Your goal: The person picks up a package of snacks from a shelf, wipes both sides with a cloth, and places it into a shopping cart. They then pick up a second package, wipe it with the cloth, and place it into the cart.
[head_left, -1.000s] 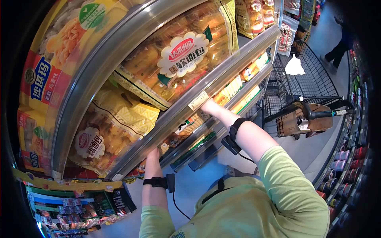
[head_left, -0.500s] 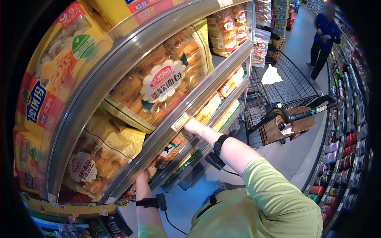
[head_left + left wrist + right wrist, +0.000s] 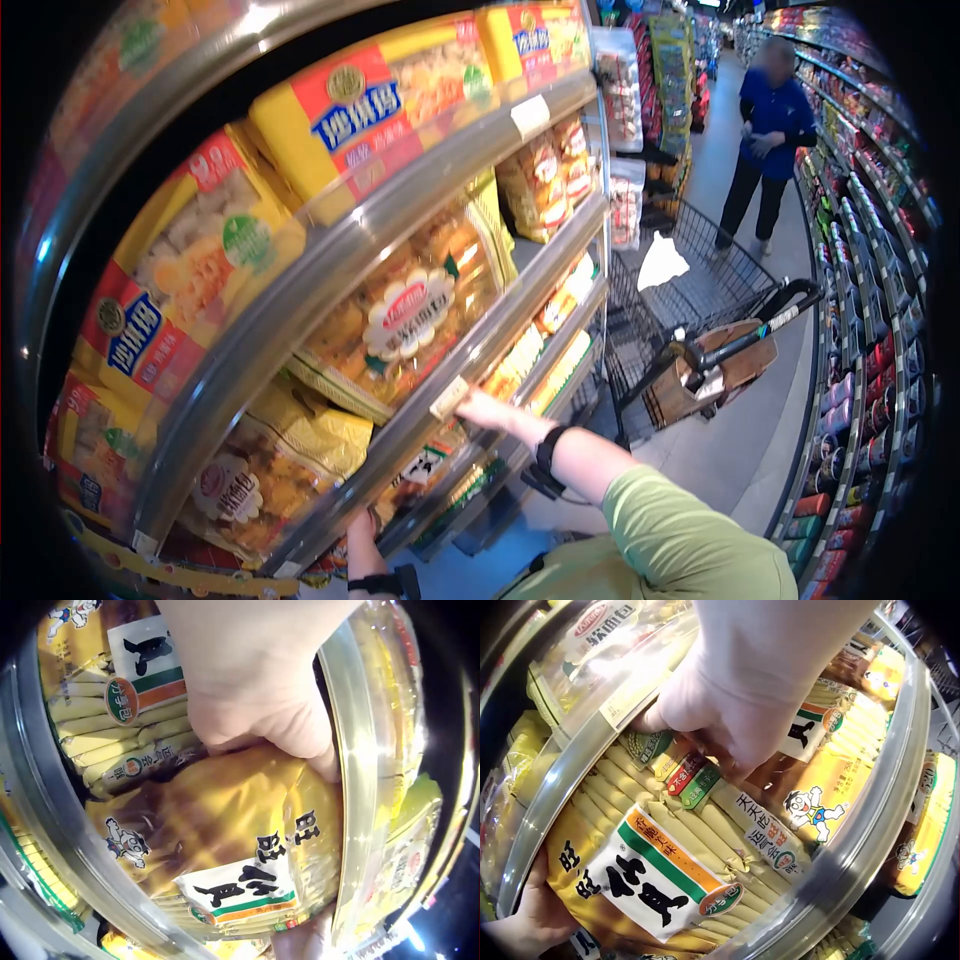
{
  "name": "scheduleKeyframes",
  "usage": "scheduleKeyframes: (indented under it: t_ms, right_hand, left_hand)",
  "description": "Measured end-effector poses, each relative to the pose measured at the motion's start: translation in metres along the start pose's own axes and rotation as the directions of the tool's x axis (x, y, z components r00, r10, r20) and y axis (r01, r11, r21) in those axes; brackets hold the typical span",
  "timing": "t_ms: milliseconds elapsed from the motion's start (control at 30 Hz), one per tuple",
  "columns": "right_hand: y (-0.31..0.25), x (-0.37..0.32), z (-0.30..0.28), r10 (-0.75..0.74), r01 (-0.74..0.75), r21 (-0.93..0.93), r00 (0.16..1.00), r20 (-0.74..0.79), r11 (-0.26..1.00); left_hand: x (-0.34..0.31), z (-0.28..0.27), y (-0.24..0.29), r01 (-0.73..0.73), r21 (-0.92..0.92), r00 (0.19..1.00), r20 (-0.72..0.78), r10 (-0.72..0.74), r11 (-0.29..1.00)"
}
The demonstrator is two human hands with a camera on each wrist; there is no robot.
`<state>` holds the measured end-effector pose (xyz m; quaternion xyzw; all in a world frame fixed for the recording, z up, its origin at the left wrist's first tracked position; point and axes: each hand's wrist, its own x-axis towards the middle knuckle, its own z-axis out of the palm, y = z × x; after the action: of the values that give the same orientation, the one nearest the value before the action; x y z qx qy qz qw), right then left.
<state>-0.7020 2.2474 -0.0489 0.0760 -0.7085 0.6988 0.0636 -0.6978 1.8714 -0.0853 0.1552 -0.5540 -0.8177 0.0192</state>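
In the head view, the right hand (image 3: 485, 410) and the left hand (image 3: 362, 525) are reaching beneath an upper rail (image 3: 400, 432) towards a golden snack packet (image 3: 425, 462), which is lying between them on a shelf (image 3: 462, 468), near its front edge. Finger detail is too small to tell here. The shopping cart (image 3: 745, 345) is standing beyond the right arm, well apart from the packet. With the rail crossing close above the wrists, a steep lift could be knocking the knuckles or the packet against it.

In the left wrist view, the left hand is clamping on the packet's plain golden end, its fingers curling into the film; some fingertips are hidden. The hand is sitting right beside the upper rail, so there is little room for tilting. The film is looking loose and glossy, so a shallow pinch could be slipping or tearing it. A neighbouring packet (image 3: 82, 712) is lying close against this one, and friction could be dragging it along towards the front edge.

In the right wrist view, the right hand is gripping the opposite end near the price label (image 3: 622, 705), fingertips partly tucked from sight. Uneven pulling between the two hands could be bending the packet and cracking the slim wrapped pieces inside.
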Motion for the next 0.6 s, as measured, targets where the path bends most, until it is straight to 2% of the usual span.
scheduleKeyframes:
  t_ms: [33, 67, 100, 133, 200, 300, 333, 400, 433, 533, 600]
  right_hand:
    - [-0.009, -0.007, 0.000, 0.043, -0.043, 0.094, 0.999, 0.008, 0.995]
    - [-0.017, -0.012, -0.004, 0.010, -0.018, 0.138, 0.998, 0.061, 0.990]
    - [-0.013, -0.013, -0.005, -0.037, 0.020, 0.184, 0.995, 0.087, 0.983]
    - [0.019, -0.003, -0.004, -0.168, 0.144, 0.197, 0.979, 0.111, 0.970]
    - [0.010, -0.010, -0.006, -0.120, 0.089, 0.210, 0.983, 0.139, 0.974]
    - [0.000, -0.018, -0.005, -0.070, 0.052, 0.177, 0.993, 0.097, 0.983]
    - [-0.004, -0.022, -0.005, -0.048, 0.034, 0.160, 0.996, 0.082, 0.987]
    - [-0.008, -0.025, -0.004, -0.072, 0.055, 0.195, 0.994, 0.082, 0.979]
    - [-0.009, -0.026, -0.003, -0.088, 0.068, 0.231, 0.993, 0.081, 0.971]
    - [-0.008, -0.028, 0.000, -0.062, 0.048, 0.226, 0.997, 0.053, 0.973]
    - [-0.004, -0.027, 0.001, -0.049, 0.039, 0.233, 0.998, 0.035, 0.972]
  left_hand:
    - [-0.003, 0.002, 0.000, -0.032, 0.046, 0.999, 0.030, 0.031, 0.998]
    - [-0.006, 0.004, 0.001, -0.065, 0.095, 0.997, 0.054, 0.060, 0.993]
    - [-0.011, 0.008, 0.002, -0.095, 0.149, 0.994, 0.073, 0.085, 0.984]
    - [-0.017, 0.012, 0.003, -0.125, 0.206, 0.990, 0.088, 0.109, 0.971]
    - [-0.031, 0.021, 0.007, -0.180, 0.325, 0.982, 0.110, 0.152, 0.928]
    - [-0.055, 0.037, 0.015, -0.251, 0.498, 0.968, 0.140, 0.209, 0.830]
    - [-0.068, 0.046, 0.022, -0.260, 0.496, 0.965, 0.145, 0.217, 0.829]
    - [-0.086, 0.065, 0.037, -0.176, 0.529, 0.982, 0.148, 0.114, 0.830]
    - [-0.071, 0.055, 0.027, -0.226, 0.430, 0.971, 0.171, 0.167, 0.874]
    - [-0.067, 0.049, 0.020, -0.251, 0.359, 0.954, 0.251, 0.166, 0.899]
    - [-0.067, 0.053, 0.022, -0.241, 0.372, 0.960, 0.226, 0.165, 0.896]
